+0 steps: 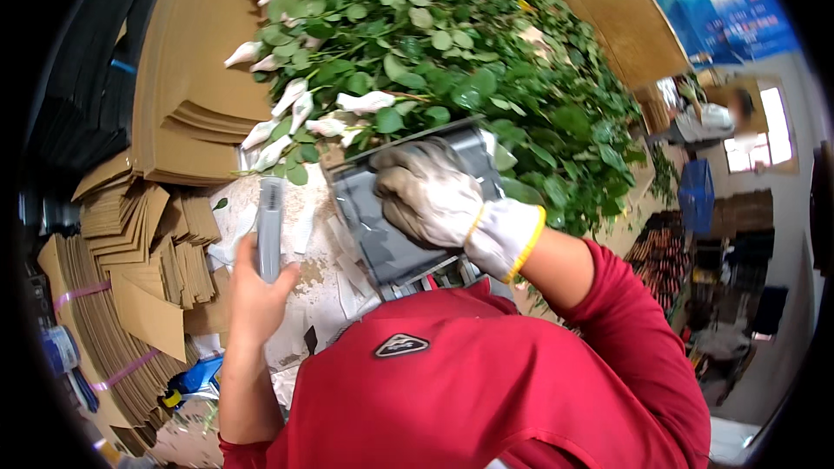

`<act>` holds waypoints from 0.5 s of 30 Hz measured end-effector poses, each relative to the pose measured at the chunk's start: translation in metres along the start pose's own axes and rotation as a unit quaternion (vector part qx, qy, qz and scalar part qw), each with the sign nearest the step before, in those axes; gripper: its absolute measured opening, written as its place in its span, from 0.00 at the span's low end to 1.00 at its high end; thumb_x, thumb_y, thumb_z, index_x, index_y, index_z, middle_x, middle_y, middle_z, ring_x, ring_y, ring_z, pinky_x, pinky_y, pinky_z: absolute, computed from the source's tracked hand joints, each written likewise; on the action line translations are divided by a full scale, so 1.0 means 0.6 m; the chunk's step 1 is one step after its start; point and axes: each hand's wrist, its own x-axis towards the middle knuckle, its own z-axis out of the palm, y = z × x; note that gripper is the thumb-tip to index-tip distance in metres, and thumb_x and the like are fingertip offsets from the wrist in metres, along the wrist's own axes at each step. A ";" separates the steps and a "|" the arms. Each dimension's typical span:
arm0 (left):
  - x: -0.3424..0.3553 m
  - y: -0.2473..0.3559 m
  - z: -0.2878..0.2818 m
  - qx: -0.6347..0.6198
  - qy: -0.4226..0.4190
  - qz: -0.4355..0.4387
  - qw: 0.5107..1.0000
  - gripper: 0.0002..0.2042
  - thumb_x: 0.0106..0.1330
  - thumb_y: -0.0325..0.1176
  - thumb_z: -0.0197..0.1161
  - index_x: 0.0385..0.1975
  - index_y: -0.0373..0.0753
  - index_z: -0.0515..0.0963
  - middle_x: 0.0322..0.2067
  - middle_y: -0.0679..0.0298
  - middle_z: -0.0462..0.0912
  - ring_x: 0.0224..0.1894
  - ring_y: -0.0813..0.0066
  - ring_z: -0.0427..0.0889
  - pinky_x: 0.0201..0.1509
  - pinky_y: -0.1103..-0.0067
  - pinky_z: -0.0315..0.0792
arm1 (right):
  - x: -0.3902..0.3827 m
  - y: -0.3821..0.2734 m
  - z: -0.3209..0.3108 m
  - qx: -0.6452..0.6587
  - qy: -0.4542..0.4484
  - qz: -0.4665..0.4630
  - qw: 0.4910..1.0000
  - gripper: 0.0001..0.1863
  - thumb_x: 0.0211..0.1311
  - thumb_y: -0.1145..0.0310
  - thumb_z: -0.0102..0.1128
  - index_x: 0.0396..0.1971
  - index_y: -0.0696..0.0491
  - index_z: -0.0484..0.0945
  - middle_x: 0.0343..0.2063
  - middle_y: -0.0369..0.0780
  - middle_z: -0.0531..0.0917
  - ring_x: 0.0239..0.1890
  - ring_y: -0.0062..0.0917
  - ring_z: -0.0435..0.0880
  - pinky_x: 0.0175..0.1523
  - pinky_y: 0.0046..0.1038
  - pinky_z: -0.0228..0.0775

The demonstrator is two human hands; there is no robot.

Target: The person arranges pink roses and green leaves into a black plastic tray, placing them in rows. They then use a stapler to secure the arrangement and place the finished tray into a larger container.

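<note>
My bare left hand is closed around a long grey stapler, which points away from me above the littered worktop. My right hand, in a white work glove with a yellow cuff edge, presses on a dark grey, shiny wrapped panel. Its fingers curl over the panel's upper face, and the fingertips are partly hidden. The panel lies tilted right in front of my chest. Just beyond it are rose stems with green leaves, some with blooms in white sleeves.
Large cardboard sheets lean at the far left, with stacked cardboard pieces nearer. Paper scraps litter the worktop. At the right, a person stands in the background near a blue crate.
</note>
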 end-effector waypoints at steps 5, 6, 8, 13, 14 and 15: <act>0.043 0.068 0.210 -0.506 -0.264 0.003 0.821 0.21 0.73 0.40 0.56 0.55 0.28 0.70 0.50 0.48 0.80 0.55 0.58 0.79 0.61 0.67 0.71 | -0.014 0.058 -0.025 0.176 0.038 0.035 0.983 0.20 0.57 0.80 0.55 0.51 0.53 0.77 0.48 0.44 0.81 0.52 0.39 0.79 0.58 0.35 0.71; 0.071 0.061 0.246 -0.465 -0.223 0.040 0.856 0.22 0.74 0.40 0.55 0.59 0.30 0.67 0.55 0.47 0.76 0.57 0.61 0.77 0.62 0.69 0.70 | -0.025 0.068 -0.037 0.275 0.110 0.153 0.943 0.23 0.57 0.82 0.53 0.54 0.54 0.75 0.49 0.44 0.80 0.53 0.36 0.79 0.59 0.34 0.71; 0.082 0.075 0.276 -0.400 -0.161 0.142 0.891 0.30 0.73 0.47 0.55 0.66 0.30 0.60 0.61 0.47 0.70 0.64 0.61 0.69 0.68 0.70 0.63 | -0.069 0.130 -0.081 0.245 0.261 0.272 0.893 0.26 0.55 0.82 0.55 0.57 0.53 0.72 0.51 0.45 0.79 0.54 0.34 0.78 0.59 0.33 0.72; 0.120 0.032 0.288 -0.087 -0.070 0.314 0.943 0.37 0.72 0.55 0.53 0.68 0.27 0.56 0.63 0.42 0.67 0.68 0.53 0.64 0.72 0.70 0.54 | -0.087 0.009 -0.182 0.008 0.171 0.198 0.965 0.41 0.45 0.67 0.69 0.63 0.55 0.65 0.54 0.54 0.77 0.56 0.42 0.77 0.60 0.37 0.71; 0.124 0.032 0.289 -0.020 -0.071 0.341 0.937 0.37 0.72 0.55 0.52 0.67 0.27 0.57 0.64 0.41 0.66 0.68 0.51 0.64 0.72 0.69 0.53 | -0.092 -0.027 -0.166 0.012 0.073 0.174 0.982 0.43 0.43 0.64 0.70 0.63 0.56 0.64 0.54 0.56 0.76 0.57 0.45 0.77 0.59 0.38 0.70; 0.100 0.072 0.279 0.063 -0.123 0.310 0.941 0.35 0.73 0.55 0.50 0.65 0.27 0.59 0.63 0.41 0.66 0.68 0.47 0.62 0.73 0.69 0.52 | -0.075 -0.042 -0.166 0.122 -0.068 0.192 0.971 0.44 0.42 0.64 0.68 0.65 0.55 0.63 0.52 0.58 0.77 0.56 0.48 0.79 0.57 0.39 0.72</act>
